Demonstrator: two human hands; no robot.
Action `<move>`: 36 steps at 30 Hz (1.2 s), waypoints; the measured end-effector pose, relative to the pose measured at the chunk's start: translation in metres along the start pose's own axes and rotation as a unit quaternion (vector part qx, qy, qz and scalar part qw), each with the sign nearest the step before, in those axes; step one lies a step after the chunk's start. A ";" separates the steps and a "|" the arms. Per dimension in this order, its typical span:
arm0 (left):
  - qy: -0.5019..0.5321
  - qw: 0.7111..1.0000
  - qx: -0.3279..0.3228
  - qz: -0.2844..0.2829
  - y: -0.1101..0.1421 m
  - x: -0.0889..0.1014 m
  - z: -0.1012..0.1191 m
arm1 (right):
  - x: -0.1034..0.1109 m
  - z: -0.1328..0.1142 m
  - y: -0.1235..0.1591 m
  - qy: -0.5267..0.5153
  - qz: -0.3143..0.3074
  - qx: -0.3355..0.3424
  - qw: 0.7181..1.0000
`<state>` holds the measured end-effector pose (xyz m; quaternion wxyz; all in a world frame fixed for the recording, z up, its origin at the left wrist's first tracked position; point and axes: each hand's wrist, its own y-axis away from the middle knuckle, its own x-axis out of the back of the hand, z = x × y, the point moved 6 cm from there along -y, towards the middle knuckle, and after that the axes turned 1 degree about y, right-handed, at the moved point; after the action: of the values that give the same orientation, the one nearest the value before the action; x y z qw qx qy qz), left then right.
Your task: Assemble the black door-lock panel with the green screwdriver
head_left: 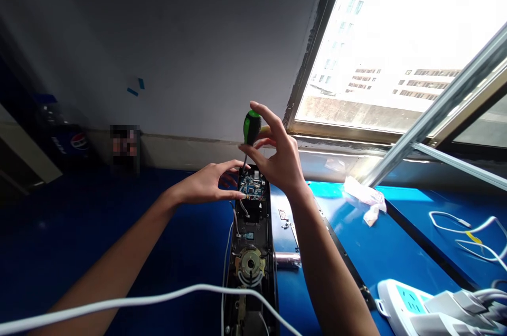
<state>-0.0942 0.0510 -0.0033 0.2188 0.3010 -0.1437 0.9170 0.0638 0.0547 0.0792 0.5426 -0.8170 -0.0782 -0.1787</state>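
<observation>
My right hand [282, 160] is gripping the green-and-black screwdriver [251, 127] upright. My left hand [208, 183] is touching the blue circuit board [254, 189]; its grasp I cannot tell.

Casing [260, 231]: long, black, open, lying near to far
Circuit board [253, 187]: blue, in the casing's far end
Screwdriver [248, 131]: green-black handle, nearly upright, tip down

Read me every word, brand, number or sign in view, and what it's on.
"Pepsi": round logo on the dark-labelled bottle, far left.
Pale lettering beside that logo: too blurred to read.
Circuit board under the hands: any markings too small to read.
Nothing else legible.
</observation>
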 end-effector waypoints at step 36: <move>0.129 0.992 0.006 -0.011 -0.005 -0.004 -0.007 | 0.016 -0.013 -0.001 -0.032 0.076 0.012 0.997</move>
<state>-0.0928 0.0566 -0.0104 0.2441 0.1837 -0.1050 0.9464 0.0759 0.0424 0.0904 0.5618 -0.8192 -0.0359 -0.1095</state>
